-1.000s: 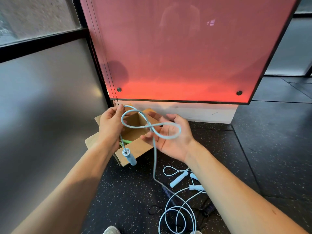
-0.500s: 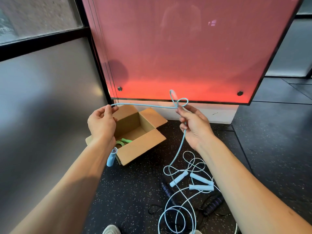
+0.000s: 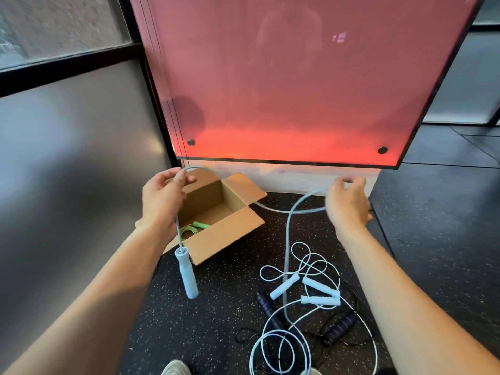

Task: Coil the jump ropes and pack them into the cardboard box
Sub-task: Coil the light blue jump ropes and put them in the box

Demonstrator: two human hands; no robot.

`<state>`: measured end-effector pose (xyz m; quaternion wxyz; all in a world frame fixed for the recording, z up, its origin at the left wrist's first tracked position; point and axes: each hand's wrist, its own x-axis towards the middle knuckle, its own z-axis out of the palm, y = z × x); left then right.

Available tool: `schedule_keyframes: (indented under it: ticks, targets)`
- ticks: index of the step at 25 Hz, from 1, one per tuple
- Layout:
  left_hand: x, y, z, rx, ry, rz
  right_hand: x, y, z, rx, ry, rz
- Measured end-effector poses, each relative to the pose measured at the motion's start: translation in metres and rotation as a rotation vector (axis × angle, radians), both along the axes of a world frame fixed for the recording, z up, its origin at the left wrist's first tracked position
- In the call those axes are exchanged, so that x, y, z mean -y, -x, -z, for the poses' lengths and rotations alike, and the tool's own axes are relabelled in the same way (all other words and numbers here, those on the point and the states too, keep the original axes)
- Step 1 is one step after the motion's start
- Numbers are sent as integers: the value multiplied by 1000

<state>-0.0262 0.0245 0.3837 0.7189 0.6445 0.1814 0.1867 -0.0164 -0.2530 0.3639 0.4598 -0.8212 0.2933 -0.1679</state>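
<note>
My left hand (image 3: 162, 197) pinches a light blue jump rope (image 3: 287, 239) above the left side of the open cardboard box (image 3: 230, 234). One light blue handle (image 3: 187, 277) dangles below that hand, in front of the box. The cord arcs over the box to my right hand (image 3: 347, 204), which grips it out to the right, then drops to the floor. A coiled green rope (image 3: 193, 230) lies inside the box. On the floor lie white ropes with pale handles (image 3: 319, 290) and a black rope with dark purple handles (image 3: 339, 327).
A glowing red panel (image 3: 297, 77) and its white base stand right behind the box. A grey wall (image 3: 67, 171) runs along the left. The floor is dark speckled rubber. The tip of a shoe (image 3: 176, 369) shows at the bottom edge.
My hands have spread apart: the right hand swept out to the right, drawing the blue cord through. The small loop held up above the right hand is gone, and the handle hangs lower.
</note>
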Motion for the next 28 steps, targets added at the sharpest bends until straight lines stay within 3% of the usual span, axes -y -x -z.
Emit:
schedule_keyframes:
  ticks: [2, 3, 7, 9, 11, 14, 18, 20, 25, 26, 28]
  targets:
    - [18, 2, -1, 15, -52, 158, -17, 5, 1, -145, 327, -178]
    - [26, 2, 0, 19, -79, 227, -29, 8, 1, -152, 368, -317]
    - [43, 3, 6, 10, -179, 458, -65, 14, 10, 54, 327, -955]
    - [43, 5, 6, 15, -215, 478, -70, 15, 8, 120, 156, -1061]
    - [35, 6, 5, 3, -304, 474, -71, 12, 7, 290, 13, -982]
    - [25, 9, 6, -62, -389, 650, -68, 4, 1, 568, -100, -795]
    - [33, 7, 17, -219, -496, 748, -47, -10, -8, 708, -393, -432]
    - [32, 8, 17, -194, -364, 788, -38, -12, -8, 685, -306, -260]
    - [22, 19, 9, -399, -441, 948, -15, -14, -9, 616, -315, 133]
    - [21, 20, 6, -411, -353, 958, -10, -15, -8, 569, -295, 122]
    - [21, 18, -3, -331, 31, 983, -8, -13, -5, 384, -216, -49]
